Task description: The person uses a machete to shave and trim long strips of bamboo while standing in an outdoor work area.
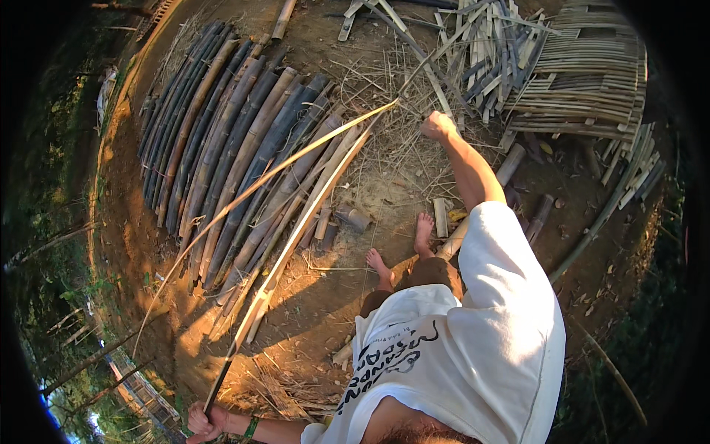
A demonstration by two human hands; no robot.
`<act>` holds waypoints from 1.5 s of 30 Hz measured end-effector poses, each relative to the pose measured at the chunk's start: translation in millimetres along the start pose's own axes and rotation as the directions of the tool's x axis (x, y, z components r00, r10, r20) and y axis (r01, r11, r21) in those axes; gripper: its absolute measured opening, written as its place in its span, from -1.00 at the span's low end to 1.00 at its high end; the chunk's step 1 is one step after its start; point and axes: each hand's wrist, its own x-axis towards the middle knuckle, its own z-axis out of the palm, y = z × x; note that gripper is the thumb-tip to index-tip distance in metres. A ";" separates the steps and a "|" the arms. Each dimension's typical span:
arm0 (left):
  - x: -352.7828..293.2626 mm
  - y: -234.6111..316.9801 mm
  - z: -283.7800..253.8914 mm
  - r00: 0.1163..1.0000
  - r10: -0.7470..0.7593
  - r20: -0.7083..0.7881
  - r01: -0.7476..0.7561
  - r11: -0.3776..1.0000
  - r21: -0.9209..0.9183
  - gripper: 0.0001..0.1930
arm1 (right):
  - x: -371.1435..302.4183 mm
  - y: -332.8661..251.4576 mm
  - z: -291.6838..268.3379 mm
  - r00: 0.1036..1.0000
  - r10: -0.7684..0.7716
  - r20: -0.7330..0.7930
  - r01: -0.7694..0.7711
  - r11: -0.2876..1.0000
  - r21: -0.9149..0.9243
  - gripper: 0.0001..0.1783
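Observation:
My left hand (207, 422), with a green band at the wrist, is closed round the near end of a long bamboo strip (302, 222). The strip runs up and to the right across the ground. A thinner, bent bamboo sliver (285, 160) parts from it, meeting it at the far end and curving away to the left. Close to that meeting point, my right hand (440, 126) is closed with the arm stretched forward. Something thin and dark seems to reach from it toward the strip, but I cannot make out what it is.
Many bamboo poles (229, 140) lie side by side at the left. Beyond my right hand are a heap of split strips (492, 55) and a slatted bamboo stack (580, 78). Shavings (392, 163) litter the ground. My bare feet (423, 233) stand near short bamboo offcuts (353, 217).

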 end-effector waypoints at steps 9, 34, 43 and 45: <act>-1.5 41.6 -48.8 0.975 0.112 -0.194 -0.089 0.988 0.125 -0.40 | -88.7 -52.1 -3.7 0.750 -0.651 0.116 0.660 0.746 -0.087 -0.77; 32.4 0.9 -36.9 0.867 0.131 -0.480 -0.045 0.981 0.187 -0.60 | -269.9 -21.1 89.9 0.968 0.053 0.243 -0.195 0.769 0.608 -0.66; 85.1 -15.1 36.2 0.967 0.240 0.089 -0.243 0.970 0.027 -0.48 | -372.3 -115.4 86.4 0.989 -0.139 0.059 -0.017 0.284 0.959 -0.70; 103.6 -14.9 36.5 0.871 0.179 0.457 -0.117 0.980 -0.160 -0.35 | -390.0 -131.1 80.3 0.995 -0.098 -0.031 0.062 0.323 0.944 -0.69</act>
